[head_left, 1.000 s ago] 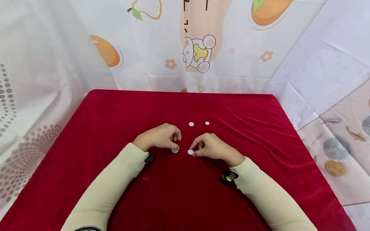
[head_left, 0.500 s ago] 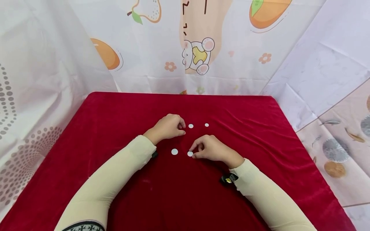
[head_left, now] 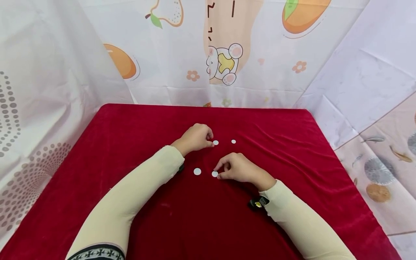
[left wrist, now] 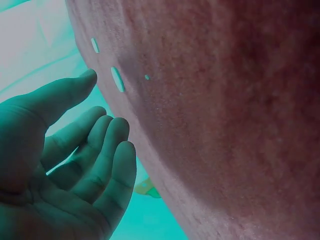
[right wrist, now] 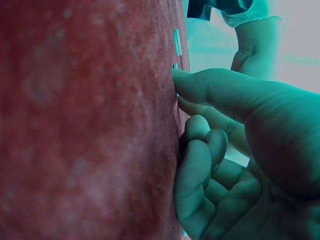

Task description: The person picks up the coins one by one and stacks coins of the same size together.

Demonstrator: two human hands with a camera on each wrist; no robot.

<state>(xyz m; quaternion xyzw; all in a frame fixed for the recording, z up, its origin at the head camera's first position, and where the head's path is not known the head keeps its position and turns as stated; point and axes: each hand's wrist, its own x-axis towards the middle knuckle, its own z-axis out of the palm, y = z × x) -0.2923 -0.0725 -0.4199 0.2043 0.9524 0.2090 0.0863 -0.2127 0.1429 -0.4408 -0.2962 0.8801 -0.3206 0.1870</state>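
Observation:
Several flat white round discs lie on a red cloth. My left hand [head_left: 196, 137] is at the far left disc [head_left: 216, 142], thumb and fingers apart and loosely bent. In the left wrist view nothing lies between the fingers of that hand [left wrist: 70, 155], and discs lie beyond the thumb tip. My right hand [head_left: 243, 168] pinches the near right disc [head_left: 215, 174] at its edge between thumb and index finger, flat on the cloth. In the right wrist view, the thumb [right wrist: 215, 90] mostly hides this disc. The near left disc [head_left: 197, 171] lies untouched beside it.
A smaller white disc [head_left: 233, 141] lies at the far right of the group. The red cloth [head_left: 146, 126] covers the table, with creases on its right side. Printed curtains [head_left: 162, 65] hang behind the table. Both wrists carry black straps.
My left hand has let go of the near left disc and moved forward and right to the far left disc. The right hand has stayed at its disc.

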